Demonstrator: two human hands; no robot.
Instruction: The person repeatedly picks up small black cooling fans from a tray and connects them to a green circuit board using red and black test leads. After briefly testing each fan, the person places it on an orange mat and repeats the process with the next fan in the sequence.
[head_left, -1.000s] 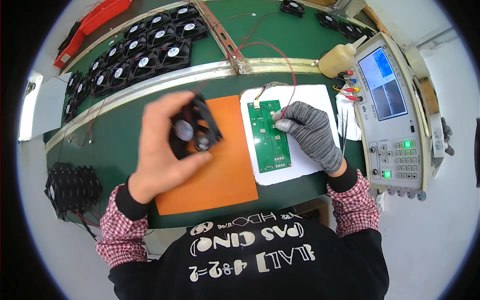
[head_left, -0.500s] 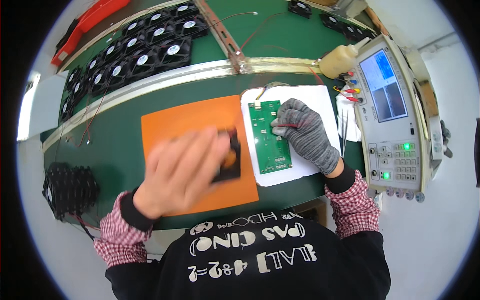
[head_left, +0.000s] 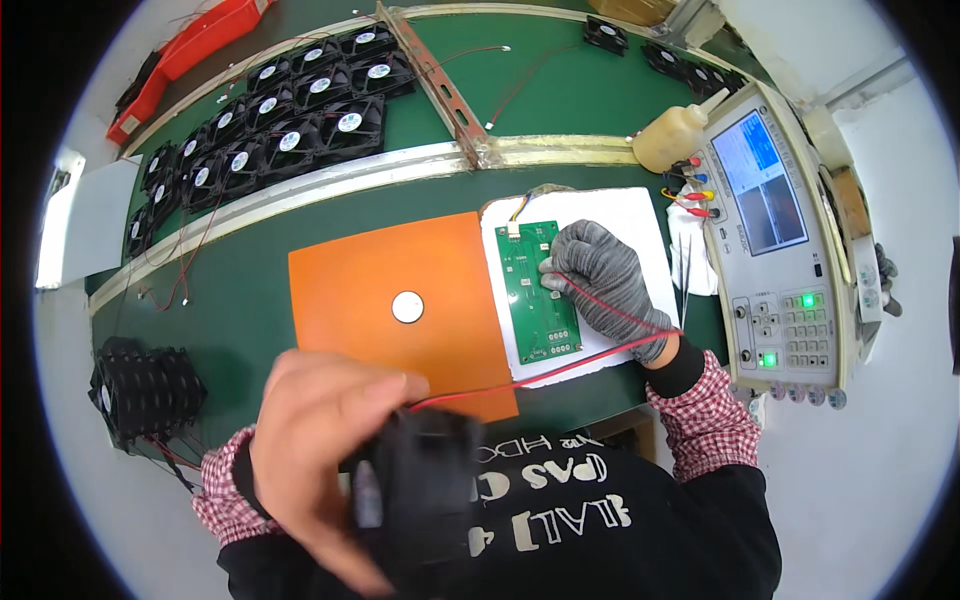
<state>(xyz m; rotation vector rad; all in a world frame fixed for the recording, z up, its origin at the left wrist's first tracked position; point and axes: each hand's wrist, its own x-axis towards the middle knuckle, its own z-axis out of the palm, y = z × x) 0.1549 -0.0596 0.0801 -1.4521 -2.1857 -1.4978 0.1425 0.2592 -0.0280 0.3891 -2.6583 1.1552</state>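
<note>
On green bench [head_left: 250, 290], orange mat [head_left: 390, 300].

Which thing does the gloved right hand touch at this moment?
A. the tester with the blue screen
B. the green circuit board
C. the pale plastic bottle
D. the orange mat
B: the gloved right hand rests its fingertips on the left edge area of the green circuit board, which lies on the white sheet, apart from the other three things.
</note>
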